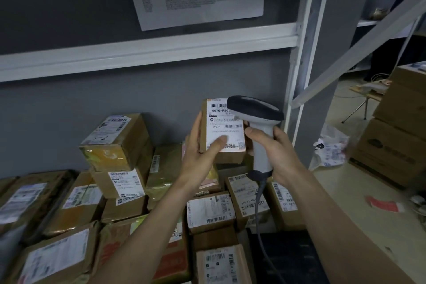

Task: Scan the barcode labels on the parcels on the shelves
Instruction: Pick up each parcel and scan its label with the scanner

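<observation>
My left hand [202,152] holds a small brown parcel [221,157] upright above the shelf, thumb across the lower part of its white barcode label [224,127], fingers behind its left side. My right hand [276,152] grips the grey handle of a barcode scanner [255,117]. The scanner's dark head sits right in front of the label's upper right corner and hides part of it. A grey cable hangs down from the handle.
Several taped cardboard parcels [119,143] with labels are piled on the shelf below and to the left. A white shelf beam [147,50] and upright post [297,76] frame it. Large cartons [396,127] stand on the floor at right, with a person far behind.
</observation>
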